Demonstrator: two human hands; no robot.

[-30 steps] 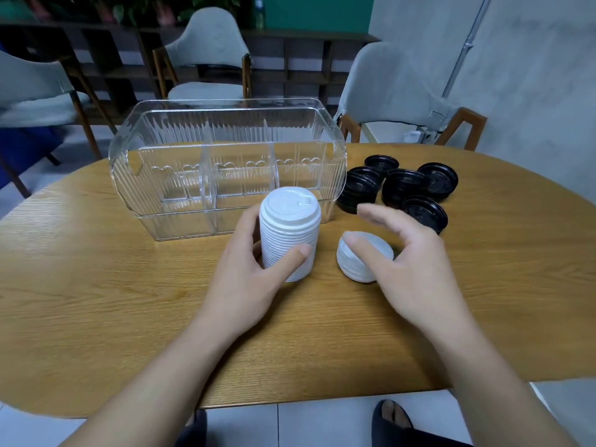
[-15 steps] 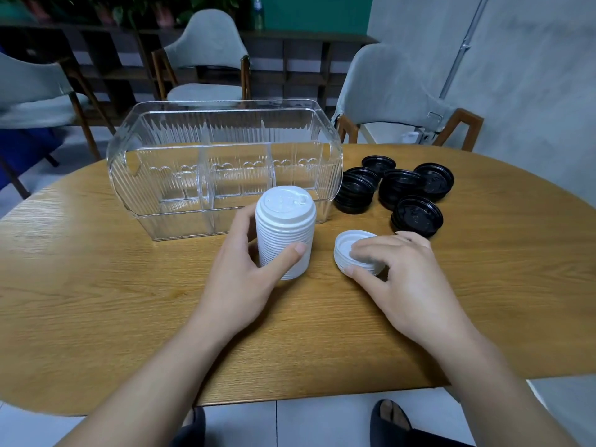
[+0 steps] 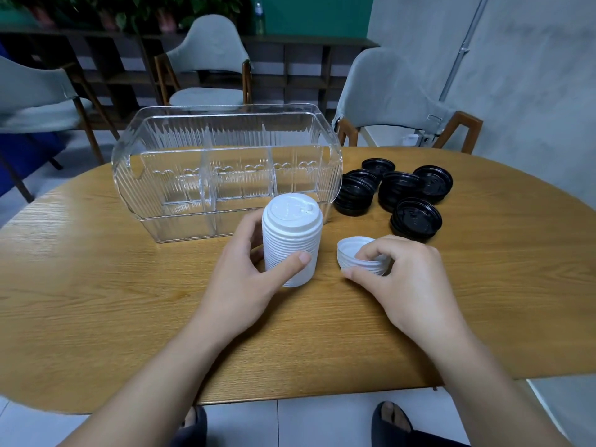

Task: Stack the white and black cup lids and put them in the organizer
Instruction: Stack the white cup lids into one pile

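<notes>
A tall stack of white lids (image 3: 292, 230) stands upright on the wooden table (image 3: 96, 285), and my left hand (image 3: 248, 275) grips its lower part with thumb in front and fingers behind. To its right a short stack of white lids (image 3: 351, 251) lies on the table; my right hand (image 3: 400, 279) pinches it, fingers over its top edge and thumb at its near side. Several low piles of black lids (image 3: 396, 191) sit further right. The clear ribbed organizer (image 3: 225, 169) stands just behind the tall stack, its compartments empty.
Grey chairs stand beyond the table: one behind the organizer (image 3: 209, 59), one at the far right (image 3: 387, 98), one at the left (image 3: 29, 98). A dark shelf unit lines the back wall. My feet show below the table's near edge.
My right hand has come down from hovering over the short white stack and now pinches it. My left hand has kept its grip on the tall stack.
</notes>
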